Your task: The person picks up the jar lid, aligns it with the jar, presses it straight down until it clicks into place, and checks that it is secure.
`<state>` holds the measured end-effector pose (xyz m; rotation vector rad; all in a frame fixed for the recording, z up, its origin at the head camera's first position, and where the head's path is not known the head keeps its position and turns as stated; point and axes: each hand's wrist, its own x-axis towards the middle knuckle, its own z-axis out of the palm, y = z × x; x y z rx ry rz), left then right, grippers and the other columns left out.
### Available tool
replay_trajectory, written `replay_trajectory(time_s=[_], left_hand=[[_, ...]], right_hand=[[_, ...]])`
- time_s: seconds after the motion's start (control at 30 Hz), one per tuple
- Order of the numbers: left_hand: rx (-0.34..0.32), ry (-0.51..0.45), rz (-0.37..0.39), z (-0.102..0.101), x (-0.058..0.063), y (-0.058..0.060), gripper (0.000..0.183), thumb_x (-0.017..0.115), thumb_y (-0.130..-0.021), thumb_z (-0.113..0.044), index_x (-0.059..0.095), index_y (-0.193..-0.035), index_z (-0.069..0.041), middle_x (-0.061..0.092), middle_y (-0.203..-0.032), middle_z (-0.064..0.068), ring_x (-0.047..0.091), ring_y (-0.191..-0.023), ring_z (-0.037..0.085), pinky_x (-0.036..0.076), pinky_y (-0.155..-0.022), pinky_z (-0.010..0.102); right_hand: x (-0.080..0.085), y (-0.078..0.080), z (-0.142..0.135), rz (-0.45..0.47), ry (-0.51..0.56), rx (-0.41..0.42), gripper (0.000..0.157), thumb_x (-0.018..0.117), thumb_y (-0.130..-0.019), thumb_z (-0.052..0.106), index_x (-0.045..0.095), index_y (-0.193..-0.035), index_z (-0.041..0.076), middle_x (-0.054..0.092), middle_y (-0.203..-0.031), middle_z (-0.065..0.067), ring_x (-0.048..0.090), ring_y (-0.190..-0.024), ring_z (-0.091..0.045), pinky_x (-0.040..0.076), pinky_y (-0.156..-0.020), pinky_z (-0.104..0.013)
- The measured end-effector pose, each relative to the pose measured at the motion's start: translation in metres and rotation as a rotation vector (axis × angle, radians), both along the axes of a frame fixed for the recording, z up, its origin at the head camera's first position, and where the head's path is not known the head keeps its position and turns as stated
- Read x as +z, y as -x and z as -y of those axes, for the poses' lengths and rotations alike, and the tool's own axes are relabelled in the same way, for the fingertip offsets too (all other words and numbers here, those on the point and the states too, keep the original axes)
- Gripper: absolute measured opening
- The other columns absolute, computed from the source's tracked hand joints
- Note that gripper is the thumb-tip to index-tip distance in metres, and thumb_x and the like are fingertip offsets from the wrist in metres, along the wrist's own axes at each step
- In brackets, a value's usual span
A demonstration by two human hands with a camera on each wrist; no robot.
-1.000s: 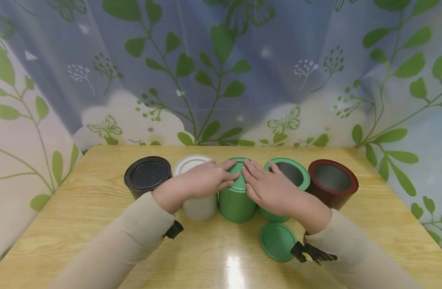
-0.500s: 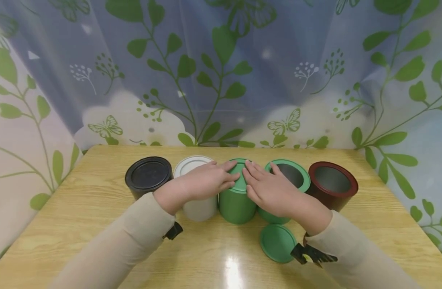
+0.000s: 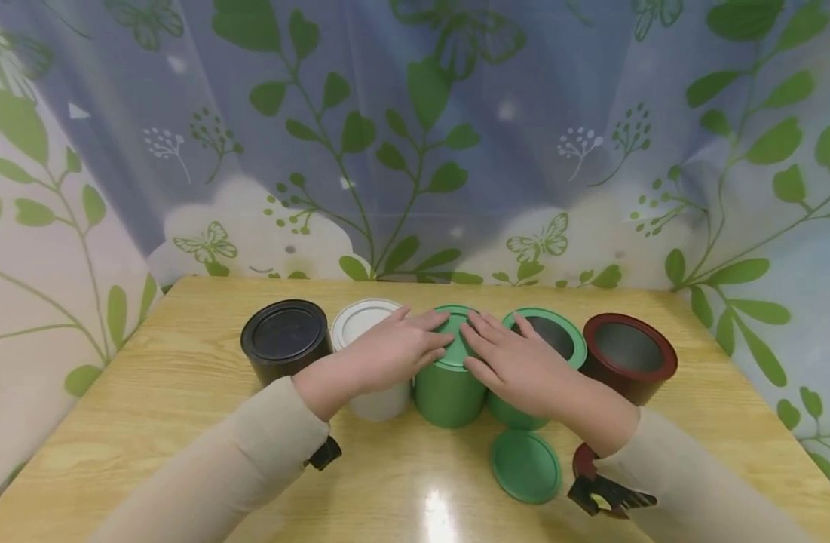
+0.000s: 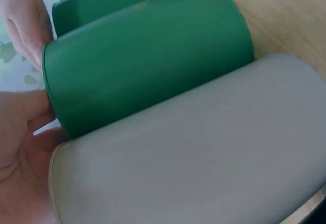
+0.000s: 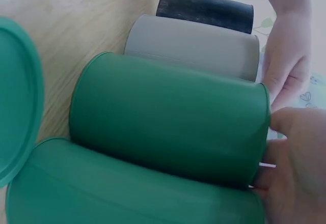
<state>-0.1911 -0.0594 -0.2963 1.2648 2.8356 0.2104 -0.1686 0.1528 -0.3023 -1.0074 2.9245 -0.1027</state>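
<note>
here i rest my left hand and right hand, fingers stretched out, on the middle green can.

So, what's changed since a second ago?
Very little: the scene sits slightly lower in the head view, and more of a dark red object shows beside the right sleeve. Nothing was taken hold of or let go. Left hand and right hand still rest atop the middle green can; the black can, white can, open green can, dark red can and loose green lid look unmoved.
</note>
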Motion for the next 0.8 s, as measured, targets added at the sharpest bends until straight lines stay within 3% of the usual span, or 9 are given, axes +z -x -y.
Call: replay_trajectory(time_s=[0.17, 0.3, 0.4, 0.57, 0.7, 0.8], left_hand=[[-0.045, -0.174, -0.092, 0.001, -0.007, -0.013, 0.036, 0.049, -0.099, -0.024, 0.055, -0.132, -0.011, 0.043, -0.141, 0.009, 0.041, -0.129, 0.021, 0.025, -0.108, 0.048], [-0.184, -0.343, -0.221, -0.001, -0.016, -0.030, 0.032, 0.055, -0.096, -0.019, 0.060, -0.125, -0.010, 0.050, -0.135, 0.010, 0.048, -0.123, 0.021, 0.036, -0.103, 0.041], [-0.284, -0.390, -0.295, 0.000, -0.024, -0.047, 0.029, 0.060, -0.092, -0.016, 0.064, -0.120, -0.009, 0.052, -0.133, 0.010, 0.048, -0.122, 0.020, 0.039, -0.101, 0.036], [-0.364, -0.257, -0.293, -0.007, -0.038, -0.069, 0.028, 0.058, -0.093, -0.021, 0.063, -0.119, -0.012, 0.052, -0.133, 0.009, 0.046, -0.125, 0.017, 0.040, -0.100, 0.033], [-0.351, -0.129, -0.212, -0.014, -0.053, -0.074, 0.030, 0.055, -0.095, -0.026, 0.062, -0.122, -0.013, 0.051, -0.134, 0.009, 0.046, -0.125, 0.016, 0.038, -0.101, 0.029], [-0.316, -0.066, -0.154, -0.020, -0.064, -0.074, 0.032, 0.056, -0.095, -0.027, 0.061, -0.123, -0.014, 0.050, -0.135, 0.009, 0.047, -0.123, 0.017, 0.039, -0.100, 0.028]], right_hand=[[-0.005, -0.012, -0.010, -0.061, 0.024, 0.062, 0.063, 0.043, -0.097, 0.045, 0.030, -0.146, 0.006, 0.023, -0.151, -0.012, 0.022, -0.137, -0.026, 0.013, -0.108, -0.058], [-0.009, -0.026, -0.021, -0.129, 0.025, 0.130, 0.064, 0.044, -0.097, 0.046, 0.033, -0.145, 0.006, 0.027, -0.149, -0.012, 0.027, -0.136, -0.024, 0.017, -0.106, -0.060], [-0.012, -0.035, -0.027, -0.163, 0.051, 0.171, 0.062, 0.052, -0.095, 0.041, 0.038, -0.143, 0.005, 0.032, -0.148, -0.010, 0.030, -0.135, -0.022, 0.022, -0.105, -0.059], [-0.023, -0.051, -0.047, -0.225, 0.101, 0.241, 0.058, 0.059, -0.092, 0.034, 0.044, -0.139, 0.004, 0.040, -0.143, -0.011, 0.040, -0.129, -0.024, 0.032, -0.103, -0.051], [-0.044, -0.062, -0.063, -0.303, 0.128, 0.279, 0.056, 0.064, -0.088, 0.032, 0.050, -0.135, 0.005, 0.044, -0.140, -0.013, 0.045, -0.125, -0.026, 0.013, -0.112, -0.030], [-0.061, -0.067, -0.072, -0.334, 0.139, 0.307, 0.057, 0.069, -0.084, 0.031, 0.053, -0.132, 0.004, 0.048, -0.137, -0.014, 0.047, -0.123, -0.027, -0.002, -0.110, -0.020]])
